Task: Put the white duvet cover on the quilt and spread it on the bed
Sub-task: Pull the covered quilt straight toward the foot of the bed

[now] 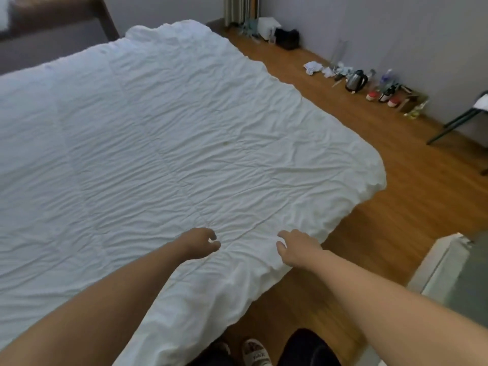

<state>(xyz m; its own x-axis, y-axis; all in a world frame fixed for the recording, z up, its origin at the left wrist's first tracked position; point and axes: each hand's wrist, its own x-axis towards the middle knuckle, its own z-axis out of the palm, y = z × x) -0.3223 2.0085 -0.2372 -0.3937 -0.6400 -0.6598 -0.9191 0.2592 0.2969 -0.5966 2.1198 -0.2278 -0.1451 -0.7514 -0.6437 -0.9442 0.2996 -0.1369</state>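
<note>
Across the bed lies the white quilt [184, 133], soft, light and limp by its creases, best pinched at the near edge or right corner, where the left hand [199, 243] and right hand [297, 247] hover loosely curled, holding nothing.

We have a single view, taken from the person's head, looking forward and steeply down from standing height at the near edge of the bed. We note the white duvet cover [169, 143] filling the frame from 12 to 9 o'clock, close beneath the lens. Both forearms enter from the bottom edge, the left hand [200, 243] and right hand [298, 247] near centre. The wooden floor [396, 207] runs from 1 to 5 o'clock toward the far wall. Wide-angle bending shows at the margins. No second view shares this scene.
</note>
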